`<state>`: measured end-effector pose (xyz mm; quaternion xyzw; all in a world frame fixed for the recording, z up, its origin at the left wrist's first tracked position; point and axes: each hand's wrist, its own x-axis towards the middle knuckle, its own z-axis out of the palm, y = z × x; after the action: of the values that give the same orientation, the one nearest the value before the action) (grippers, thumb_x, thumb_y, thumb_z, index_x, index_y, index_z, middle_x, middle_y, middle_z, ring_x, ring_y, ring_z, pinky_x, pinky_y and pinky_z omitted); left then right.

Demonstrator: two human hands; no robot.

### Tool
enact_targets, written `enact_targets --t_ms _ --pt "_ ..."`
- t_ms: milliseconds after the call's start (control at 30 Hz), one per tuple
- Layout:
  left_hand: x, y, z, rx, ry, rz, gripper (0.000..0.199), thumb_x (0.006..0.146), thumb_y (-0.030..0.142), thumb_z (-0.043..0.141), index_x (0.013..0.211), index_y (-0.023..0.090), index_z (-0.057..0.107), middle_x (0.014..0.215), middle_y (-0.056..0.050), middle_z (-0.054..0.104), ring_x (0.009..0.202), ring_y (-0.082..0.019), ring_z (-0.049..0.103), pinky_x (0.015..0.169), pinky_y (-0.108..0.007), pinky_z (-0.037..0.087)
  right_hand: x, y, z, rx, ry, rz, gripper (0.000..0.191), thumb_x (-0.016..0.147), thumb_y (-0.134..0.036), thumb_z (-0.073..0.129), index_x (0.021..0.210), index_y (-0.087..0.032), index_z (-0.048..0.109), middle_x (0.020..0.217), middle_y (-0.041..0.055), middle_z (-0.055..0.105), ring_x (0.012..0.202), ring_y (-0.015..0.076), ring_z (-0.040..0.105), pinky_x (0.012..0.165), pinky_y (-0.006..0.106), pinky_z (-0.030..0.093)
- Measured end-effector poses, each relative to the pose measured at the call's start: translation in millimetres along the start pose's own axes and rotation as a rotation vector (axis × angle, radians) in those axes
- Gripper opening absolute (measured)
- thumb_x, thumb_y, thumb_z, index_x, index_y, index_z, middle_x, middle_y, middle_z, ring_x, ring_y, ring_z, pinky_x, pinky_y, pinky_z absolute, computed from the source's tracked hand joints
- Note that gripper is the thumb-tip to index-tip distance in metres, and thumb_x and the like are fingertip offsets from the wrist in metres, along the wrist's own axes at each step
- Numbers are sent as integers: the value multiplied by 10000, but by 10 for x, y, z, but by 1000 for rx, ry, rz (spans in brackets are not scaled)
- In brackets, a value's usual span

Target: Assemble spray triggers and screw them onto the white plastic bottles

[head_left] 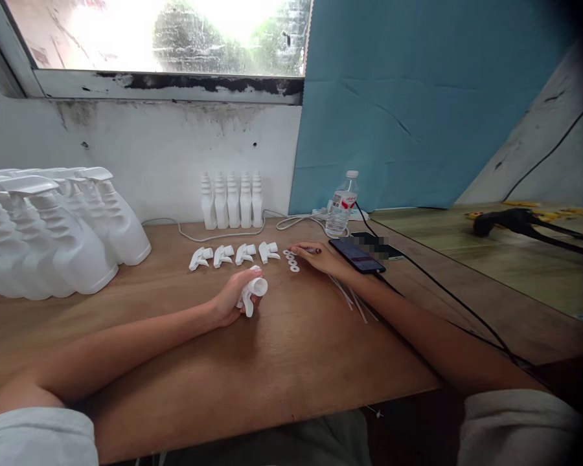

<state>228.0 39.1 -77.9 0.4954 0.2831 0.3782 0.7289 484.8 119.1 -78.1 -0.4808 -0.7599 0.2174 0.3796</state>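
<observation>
My left hand (236, 294) is closed around a white trigger spray head (258, 287), whose round collar faces me. Over at the small white ring washers (292, 263), my right hand (318, 257) is closed with its fingertips at the far end of their row. A thin, dark pen-like tool (313, 250) shows between its fingers; its exact kind is unclear. Behind the left hand, several more white trigger spray heads (245, 254) lie in a row. Thin clear tubes (352, 301) stick out from under my right wrist.
White spray bottles (85, 243) with heads on crowd the left side. Several white bottles without heads (232, 200) stand along the wall. Beyond my right forearm are a phone (357, 255), a second dark device (381, 246), a water bottle (341, 206) and black cables (451, 304).
</observation>
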Motion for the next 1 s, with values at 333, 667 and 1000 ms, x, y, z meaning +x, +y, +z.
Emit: enact_targets --t_ms 333,667,1000 --pt "-44 26 -50 439 -19 282 374 906 522 412 943 172 539 764 -25 573 605 -118 511 564 -221 410 -10 -6 -57 -2 69 15 475 846 -552 474 935 -160 726 990 69 728 985 248 655 913 355 482" --pt "-374 413 -842 1608 -99 869 397 834 219 530 1229 211 484 1154 -117 597 1059 -242 559 933 -386 438 -156 -222 -169 6 108 14 456 872 -540 457 928 -172 721 964 81 722 949 257 653 885 375 479" --pt "-512 657 -2103 1719 420 675 312 800 127 448 1103 174 506 1208 -102 608 1207 -252 487 1036 -464 350 -294 -338 -368 -14 178 80 438 879 -546 445 887 -194 706 974 77 711 922 246 641 828 359 491"
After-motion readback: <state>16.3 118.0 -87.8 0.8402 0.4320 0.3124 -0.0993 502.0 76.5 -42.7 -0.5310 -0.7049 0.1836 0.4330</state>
